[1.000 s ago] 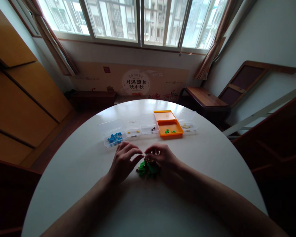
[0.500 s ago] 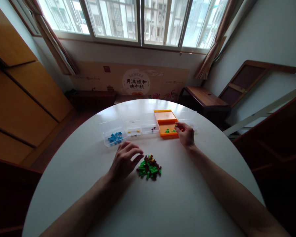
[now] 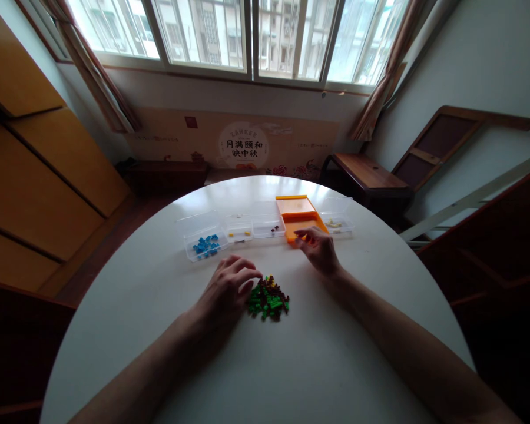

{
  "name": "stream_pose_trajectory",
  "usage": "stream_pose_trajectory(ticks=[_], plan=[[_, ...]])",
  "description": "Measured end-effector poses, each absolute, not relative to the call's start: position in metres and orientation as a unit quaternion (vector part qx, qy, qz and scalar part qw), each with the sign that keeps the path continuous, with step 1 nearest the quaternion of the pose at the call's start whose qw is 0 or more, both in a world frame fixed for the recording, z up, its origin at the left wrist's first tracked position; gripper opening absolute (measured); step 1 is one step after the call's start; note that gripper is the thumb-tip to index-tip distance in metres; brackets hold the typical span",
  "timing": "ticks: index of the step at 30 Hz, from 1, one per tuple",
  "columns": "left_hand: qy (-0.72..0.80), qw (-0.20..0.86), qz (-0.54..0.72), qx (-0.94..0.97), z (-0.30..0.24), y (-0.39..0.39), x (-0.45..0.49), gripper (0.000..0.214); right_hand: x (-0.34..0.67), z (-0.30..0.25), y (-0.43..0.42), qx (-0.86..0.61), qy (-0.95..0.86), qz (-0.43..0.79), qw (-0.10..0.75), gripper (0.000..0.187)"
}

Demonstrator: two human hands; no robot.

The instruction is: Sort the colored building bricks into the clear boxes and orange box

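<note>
A small pile of green, brown and yellow building blocks (image 3: 270, 303) lies on the white table. My left hand (image 3: 229, 285) is at the pile's left edge, index finger stretched over it, thumb apart and nothing visibly held. My right hand (image 3: 318, 250) hovers at the front of the open orange box (image 3: 298, 219), fingers loosely bent and apart, with nothing visible in them. The hand hides part of that box, including the green blocks inside.
Beside the orange box stand open clear boxes: one with blue blocks (image 3: 206, 246), one with yellow pieces (image 3: 238, 234), one with a few dark pieces (image 3: 274, 228), and one with pale pieces (image 3: 334, 224) at right. The round table's edge (image 3: 159, 209) curves around them.
My right hand has drawn back leftward and toward me from the orange box, uncovering the pale pieces at right. My left hand has moved slightly right, closer over the pile.
</note>
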State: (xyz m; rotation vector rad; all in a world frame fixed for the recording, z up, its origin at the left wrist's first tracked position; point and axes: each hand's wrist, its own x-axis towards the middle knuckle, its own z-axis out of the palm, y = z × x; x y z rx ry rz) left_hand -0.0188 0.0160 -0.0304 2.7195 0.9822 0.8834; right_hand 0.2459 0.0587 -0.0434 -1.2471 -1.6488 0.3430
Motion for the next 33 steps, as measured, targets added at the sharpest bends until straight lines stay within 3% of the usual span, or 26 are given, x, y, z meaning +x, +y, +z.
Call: stream_pose_trajectory(ticks=[12, 18, 25, 33], plan=[[0.320, 0.059, 0.265, 0.908, -0.032, 0.018, -0.020, 0.010, 0.219, -0.043, 0.035, -0.423, -0.799, 0.167, 0.393, 0.013], [0.320, 0.056, 0.315, 0.892, -0.028, 0.018, -0.015, 0.009, 0.214, -0.042, 0.031, -0.397, -0.811, 0.185, 0.389, 0.011], [0.304, 0.095, 0.419, 0.850, -0.021, 0.015, -0.012, 0.006, 0.194, -0.035, 0.019, -0.324, -0.808, 0.309, 0.384, 0.012], [0.313, 0.085, 0.431, 0.842, -0.022, 0.017, -0.016, 0.006, 0.187, -0.038, 0.018, -0.348, -0.771, 0.345, 0.406, 0.008]])
